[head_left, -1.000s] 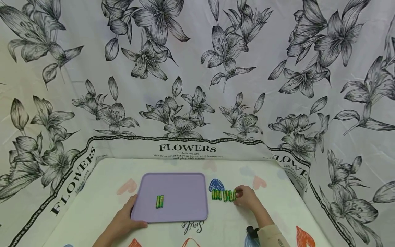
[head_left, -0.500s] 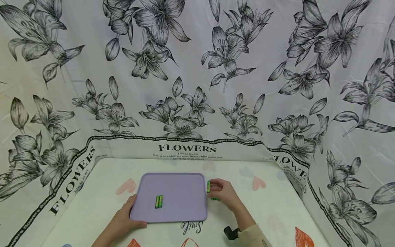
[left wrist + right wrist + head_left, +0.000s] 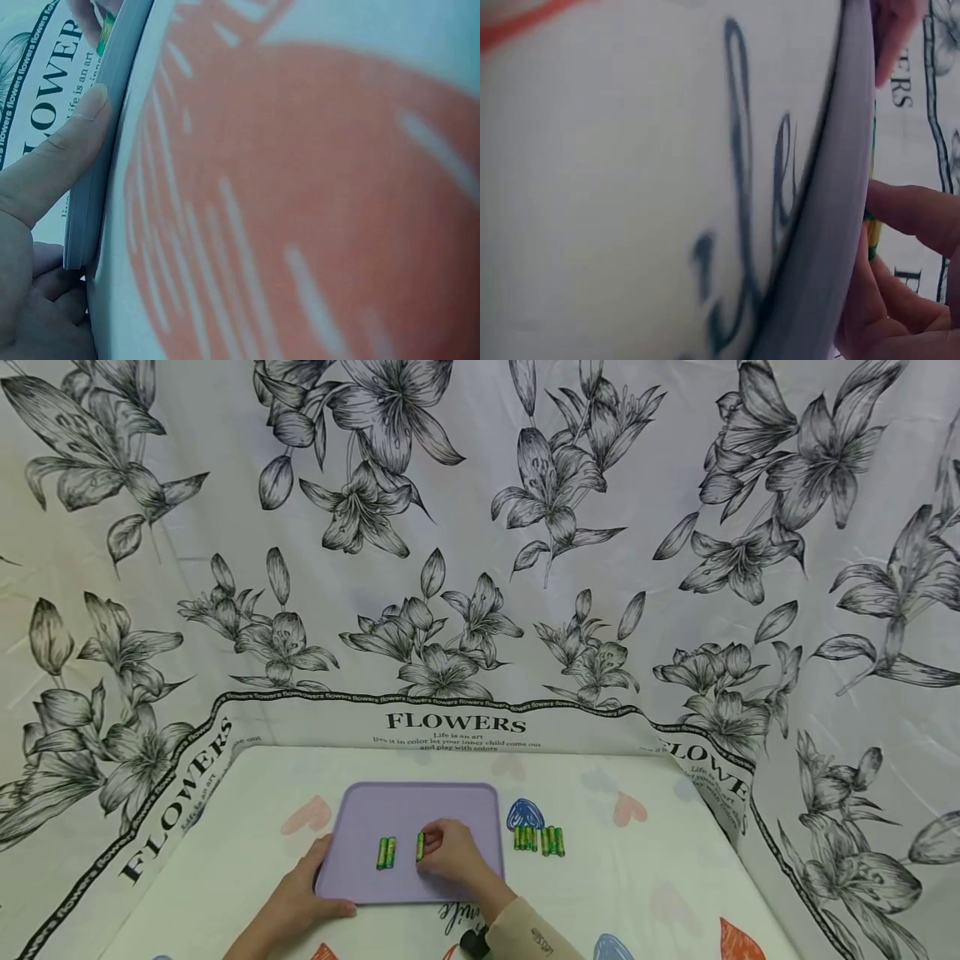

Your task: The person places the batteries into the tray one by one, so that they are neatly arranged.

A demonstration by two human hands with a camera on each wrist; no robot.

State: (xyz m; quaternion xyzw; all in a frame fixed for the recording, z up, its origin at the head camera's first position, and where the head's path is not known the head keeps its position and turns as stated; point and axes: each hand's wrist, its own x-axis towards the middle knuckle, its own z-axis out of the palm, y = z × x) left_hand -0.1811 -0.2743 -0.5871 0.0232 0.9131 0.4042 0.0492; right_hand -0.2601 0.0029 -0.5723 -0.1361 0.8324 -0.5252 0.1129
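A purple tray (image 3: 442,802) lies on the table, two green batteries (image 3: 386,852) side by side in its left half. My left hand (image 3: 296,893) holds the tray's left edge, thumb along the near rim; the left wrist view shows the thumb (image 3: 67,150) against the tray's side (image 3: 94,172). Over the middle of the tray my right hand (image 3: 453,858) pinches one green battery (image 3: 421,847), held upright in the picture, to the right of the pair. In the right wrist view, that hand (image 3: 907,277) is partly hidden behind the tray rim (image 3: 825,187).
Several green batteries lie right of the tray in two groups, one (image 3: 525,838) closer to it and another (image 3: 552,841) just beyond. A cloth printed with hearts and letters covers the table (image 3: 660,835); a flowered curtain (image 3: 450,527) hangs behind and at the sides.
My right hand has carried one battery leftward from the right-hand row, across the tray's right edge, to the tray's middle. The left hand stays on the tray's left edge.
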